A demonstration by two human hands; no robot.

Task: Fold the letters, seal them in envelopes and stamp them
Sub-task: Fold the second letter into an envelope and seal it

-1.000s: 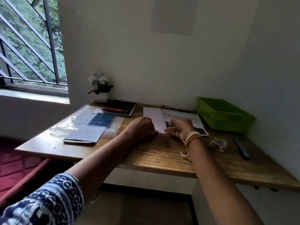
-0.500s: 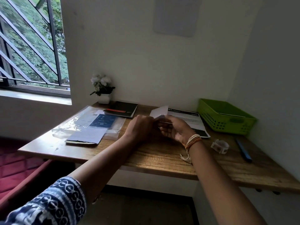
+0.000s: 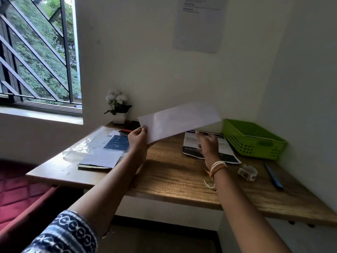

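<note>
Your left hand (image 3: 138,141), at centre frame, pinches the lower left corner of one folded white letter (image 3: 179,120), thumb on its near face. The letter is lifted clear of the wooden desk (image 3: 175,178), tilting up toward the right. Your right hand (image 3: 208,146) hovers below the letter's right half with fingers spread and loose, gripping nothing; it does not touch the paper. A bundle of orange and white bands (image 3: 217,167) circles that wrist.

Beneath the right hand lies one printed sheet (image 3: 226,154) with dark bands, flat on the desk. At right of frame stands one green perforated basket (image 3: 255,141); a pale flat item lies in it, not identifiable.

Lower right on the desk: one small white tape dispenser (image 3: 248,172) and one blue pen (image 3: 273,177), near each other but apart. Left of centre: one clear plastic sleeve (image 3: 85,145) with a blue-printed card (image 3: 117,144) on it and one white sheet on a thin booklet (image 3: 100,159) at its near edge. At the back, one dark notebook (image 3: 130,127) with an orange strip, beside one small white pot of white flowers (image 3: 118,107).

The desk fills a white-walled corner. One paper notice (image 3: 199,24) hangs on the wall at upper centre. A barred window (image 3: 36,52) with foliage behind occupies the upper left; red cushioned seating (image 3: 16,187) sits at lower left.
</note>
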